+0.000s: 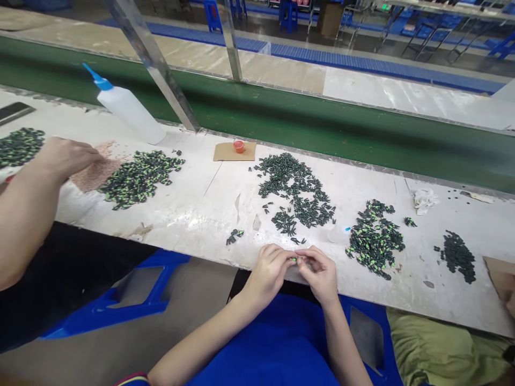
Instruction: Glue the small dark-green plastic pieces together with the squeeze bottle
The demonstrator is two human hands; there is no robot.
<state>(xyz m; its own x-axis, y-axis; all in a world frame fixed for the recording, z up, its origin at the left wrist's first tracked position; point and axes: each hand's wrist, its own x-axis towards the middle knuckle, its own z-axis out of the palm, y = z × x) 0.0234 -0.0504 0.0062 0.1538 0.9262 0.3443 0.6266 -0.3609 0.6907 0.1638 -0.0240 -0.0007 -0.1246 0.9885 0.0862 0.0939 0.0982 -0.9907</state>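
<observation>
My left hand (271,272) and my right hand (321,274) meet at the table's front edge, fingertips pinched together. Between them is a small black-and-green plastic part (294,259), mostly hidden by the fingers. Just beyond my hands lies a spread pile of small dark clip-like parts (311,212), with a few loose ones near my fingertips. To the right of my right hand is a heap of black parts with bright green bits (376,241). A small cluster of dark and green parts (234,236) lies beyond my left hand, to its left.
A co-worker's hand (66,155) touches pinkish granules (94,171) beside another black-and-green heap (140,179). A white squeeze bottle (129,112) leans near a metal post (155,64). A red cup (238,146) sits on cardboard (222,152). Black parts (457,257) lie at right. Behind runs a green belt (281,118).
</observation>
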